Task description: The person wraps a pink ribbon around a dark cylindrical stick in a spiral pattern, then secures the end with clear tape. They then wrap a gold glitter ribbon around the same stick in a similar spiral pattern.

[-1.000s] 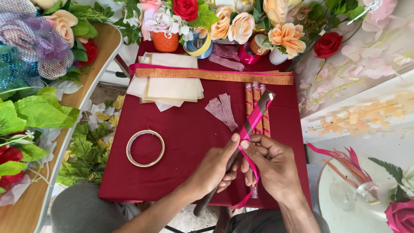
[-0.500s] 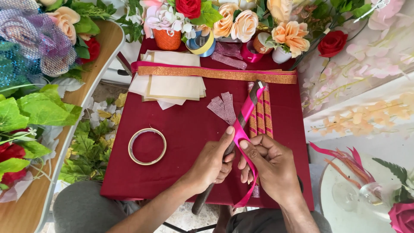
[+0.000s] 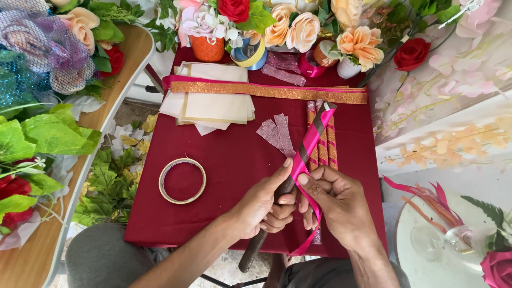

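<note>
Left hand (image 3: 264, 205) grips dark stick (image 3: 314, 133) — right hand (image 3: 338, 200) pinches pink ribbon (image 3: 306, 152) (wound round it).

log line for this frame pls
left hand: grips dark stick | right hand: pinches pink ribbon onto stick | tape ring: untouched on red cloth

On the cloth-covered table (image 3: 224, 160), the tape roll (image 3: 182, 180) lies left of the ribbon-wrapped stick (image 3: 306, 149). The stack of paper sheets (image 3: 213, 101) lies behind the tape roll, under one end of the glitter ribbon strip (image 3: 277, 92). Flowers (image 3: 290, 29) stand behind that strip.
</note>
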